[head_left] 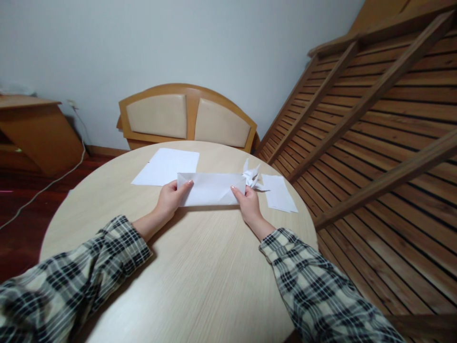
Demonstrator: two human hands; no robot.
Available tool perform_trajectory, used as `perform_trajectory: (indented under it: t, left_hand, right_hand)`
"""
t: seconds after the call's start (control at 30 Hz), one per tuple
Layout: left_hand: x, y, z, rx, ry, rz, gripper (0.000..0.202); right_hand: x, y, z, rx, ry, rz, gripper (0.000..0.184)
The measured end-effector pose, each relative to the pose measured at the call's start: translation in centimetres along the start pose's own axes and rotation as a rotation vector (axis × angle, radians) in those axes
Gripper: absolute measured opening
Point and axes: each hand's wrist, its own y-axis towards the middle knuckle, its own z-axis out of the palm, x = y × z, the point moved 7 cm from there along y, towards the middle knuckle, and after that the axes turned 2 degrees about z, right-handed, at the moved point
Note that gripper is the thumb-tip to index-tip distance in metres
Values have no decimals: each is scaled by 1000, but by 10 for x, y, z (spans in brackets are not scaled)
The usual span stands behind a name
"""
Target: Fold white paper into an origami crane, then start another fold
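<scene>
Plaid sleeves (82,271): counted two, reached in from lower left and lower right.
Round table (200,267): counted one, spread beneath all the paper.
Left hand (167,197): pinched the left end of a white paper strip (209,188), thumb in front.
Right hand (250,206): pinched the right end likewise, thumb in front.
Strip: counted one, held stretched between both hands over the table, faintly creased near the right thumb.
Folding: judged partway; apparently reduced to a long rectangle, not yet shaped further; could not tell the number of folds left.
Small rectangular papers (278,193): lay flat, right of the right hand; counted at least two by offset lower edges.
Origami figure (252,176): sat just beyond the right hand, spiky, seemingly finished; could not tell whether one piece or two, nor whether touching.
White sheet (167,164): lay flat beyond the left hand, apparently unused; counted one on top.
Slatted wooden panel (378,109): counted one, rose along the right.
Headboard (192,116): counted one, stood past the table, with two padded panels (157,116).
</scene>
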Motion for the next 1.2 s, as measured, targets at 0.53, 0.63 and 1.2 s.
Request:
perform_trajectory:
  t: [0.53, 0.63, 1.2]
  left_hand:
    - [5, 1, 3, 41, -38, -26, 31]
    - [6, 2, 3, 40, -55, -21, 34]
    - [3, 4, -2, -12, -13, 35, 36]
  right_hand:
    - [-3, 0, 0, -2, 14, 59, 36]
    - [-4, 0, 0, -8, 2, 66, 36]
    - [-6, -1, 5, 57, 105, 66, 37]
